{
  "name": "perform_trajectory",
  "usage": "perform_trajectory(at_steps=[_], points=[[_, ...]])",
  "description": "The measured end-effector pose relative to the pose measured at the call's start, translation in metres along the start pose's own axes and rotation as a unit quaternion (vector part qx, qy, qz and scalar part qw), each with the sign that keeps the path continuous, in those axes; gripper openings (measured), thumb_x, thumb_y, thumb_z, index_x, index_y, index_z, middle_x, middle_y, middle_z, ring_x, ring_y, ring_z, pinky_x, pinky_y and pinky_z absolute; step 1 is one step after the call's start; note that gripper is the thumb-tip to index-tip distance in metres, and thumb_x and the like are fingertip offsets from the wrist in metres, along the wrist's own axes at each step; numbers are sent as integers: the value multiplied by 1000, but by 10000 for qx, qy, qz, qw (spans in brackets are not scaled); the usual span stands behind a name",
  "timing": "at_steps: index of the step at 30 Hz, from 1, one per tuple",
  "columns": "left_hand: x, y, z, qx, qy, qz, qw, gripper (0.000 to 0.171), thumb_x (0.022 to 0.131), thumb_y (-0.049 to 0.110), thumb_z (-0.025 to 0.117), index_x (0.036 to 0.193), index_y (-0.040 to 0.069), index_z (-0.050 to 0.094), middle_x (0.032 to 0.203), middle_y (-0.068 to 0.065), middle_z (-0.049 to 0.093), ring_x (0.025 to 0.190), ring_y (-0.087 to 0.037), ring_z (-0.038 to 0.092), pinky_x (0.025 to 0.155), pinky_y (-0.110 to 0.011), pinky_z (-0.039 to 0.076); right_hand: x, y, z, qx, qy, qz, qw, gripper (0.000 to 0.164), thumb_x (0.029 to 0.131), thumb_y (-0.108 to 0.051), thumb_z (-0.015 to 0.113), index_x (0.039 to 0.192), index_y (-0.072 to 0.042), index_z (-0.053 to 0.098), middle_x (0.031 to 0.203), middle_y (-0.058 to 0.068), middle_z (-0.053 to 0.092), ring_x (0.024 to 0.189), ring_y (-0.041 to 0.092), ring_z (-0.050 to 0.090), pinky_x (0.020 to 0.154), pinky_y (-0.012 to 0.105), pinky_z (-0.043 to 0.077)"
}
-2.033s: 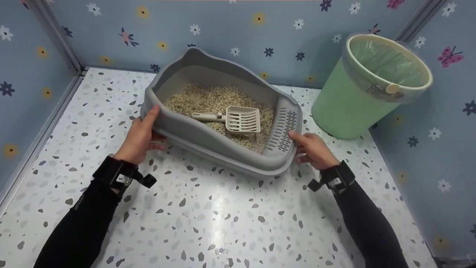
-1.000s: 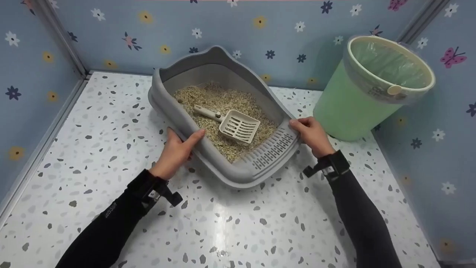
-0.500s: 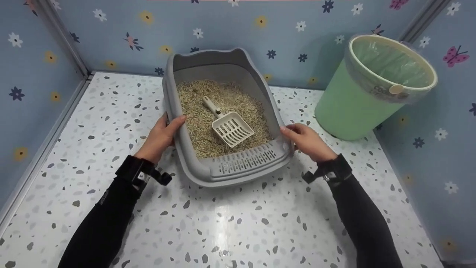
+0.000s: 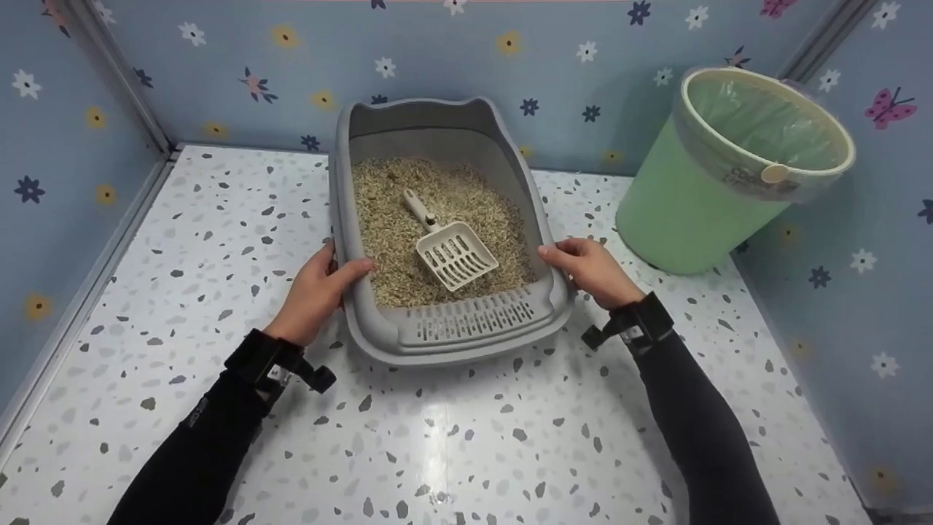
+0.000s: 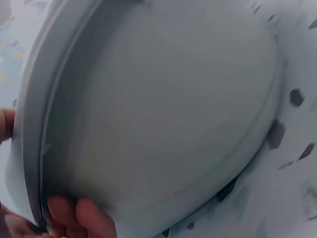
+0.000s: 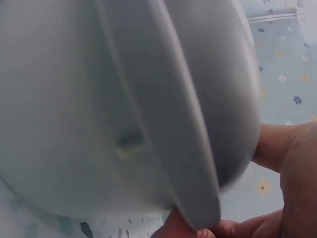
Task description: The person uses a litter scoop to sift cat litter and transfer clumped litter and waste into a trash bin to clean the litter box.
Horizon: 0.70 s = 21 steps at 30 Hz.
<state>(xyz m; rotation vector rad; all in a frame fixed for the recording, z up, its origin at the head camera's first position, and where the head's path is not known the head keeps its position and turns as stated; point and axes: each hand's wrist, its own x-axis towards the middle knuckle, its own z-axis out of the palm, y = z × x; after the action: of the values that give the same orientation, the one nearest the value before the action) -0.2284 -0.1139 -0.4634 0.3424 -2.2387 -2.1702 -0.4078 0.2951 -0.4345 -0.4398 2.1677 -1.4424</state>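
Note:
A grey litter box (image 4: 372, 339) stands on the speckled floor, its slotted front step towards me. Tan granular cat litter (image 4: 408, 175) covers its bottom. On the litter lies a beige slotted litter scoop (image 4: 455, 255), its handle pointing away and slightly left. My left hand (image 4: 313, 295) grips the box's left rim, thumb over the top; the left wrist view shows curled fingertips (image 5: 91, 218) under the rim. My right hand (image 4: 594, 273) holds the right front rim, thumb on top; in the right wrist view a finger (image 6: 176, 228) reaches beneath the rim.
A green trash bin (image 4: 692, 197) with a beige rim and clear liner stands at the back right. Behind the box rises a blue flowered wall panel (image 4: 437, 44), with further panels at left and right. White speckled floor (image 4: 466, 445) extends in front.
The litter box has turned from slanting sideways to its step facing me, the scoop turning with it. Both hands have shifted along the rim. The bin stays put.

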Motion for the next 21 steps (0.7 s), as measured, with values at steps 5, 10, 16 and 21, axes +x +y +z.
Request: perform_trajectory(at_steps=[5, 10, 16, 21], points=[[16, -4, -9, -218, -178, 48, 9996, 90, 110, 43, 73, 178, 10, 23, 153, -24, 58, 131, -43, 64, 100, -36, 62, -15, 2, 12, 166, 340, 152, 9992, 54, 109, -41, 76, 132, 7, 64, 118, 26, 71, 82, 18, 72, 63, 29, 62], [26, -6, -15, -277, -348, 147, 9989, 82, 113, 35, 68, 177, 9, 26, 154, -26, 58, 132, -44, 64, 106, -39, 59, -27, 5, 23, 208, 652, 207, 9974, 51, 109, -40, 75, 125, 7, 62, 105, 14, 69, 76, 15, 67, 58, 27, 59], [29, -5, -16, -316, -410, 129, 9986, 77, 115, 35, 65, 177, 10, 28, 153, -27, 58, 130, -44, 66, 108, -45, 59, -30, 7, 29, 332, 820, 135, 9960, 53, 107, -41, 77, 123, 7, 63, 100, 11, 67, 70, 13, 64, 53, 26, 57], [26, -3, -11, -410, -405, 102, 9983, 70, 116, 32, 61, 176, 12, 31, 153, -28, 57, 130, -42, 67, 106, -46, 59, -29, 10, 27, 243, 984, 96, 9948, 52, 106, -43, 78, 121, 5, 65, 100, 10, 67, 68, 12, 61, 49, 24, 53]])
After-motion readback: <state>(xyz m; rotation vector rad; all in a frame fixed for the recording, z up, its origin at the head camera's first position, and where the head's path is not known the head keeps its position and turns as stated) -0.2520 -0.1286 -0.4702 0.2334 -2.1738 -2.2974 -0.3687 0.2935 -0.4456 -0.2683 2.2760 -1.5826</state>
